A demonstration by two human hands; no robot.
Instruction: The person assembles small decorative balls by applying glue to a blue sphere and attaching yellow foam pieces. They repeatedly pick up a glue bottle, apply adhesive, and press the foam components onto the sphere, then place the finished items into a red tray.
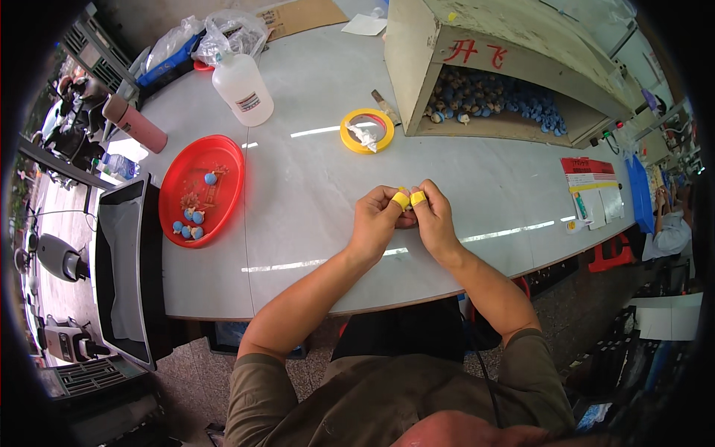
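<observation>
right of the red tray [226,162], the left hand [377,216] and right hand [434,217] pinch a small piece [409,212], mostly hidden, maybe half done. a few blue balls [198,217] lie in the tray; a big heap [484,97] is far right of it. i can't tell which are finished. the white bottle [244,91], behind the tray, blocks neither hand.

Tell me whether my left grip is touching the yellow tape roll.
Apart. The head view shows grey tabletop plainly between the left grip and the yellow tape roll, which lies farther from the person.
</observation>
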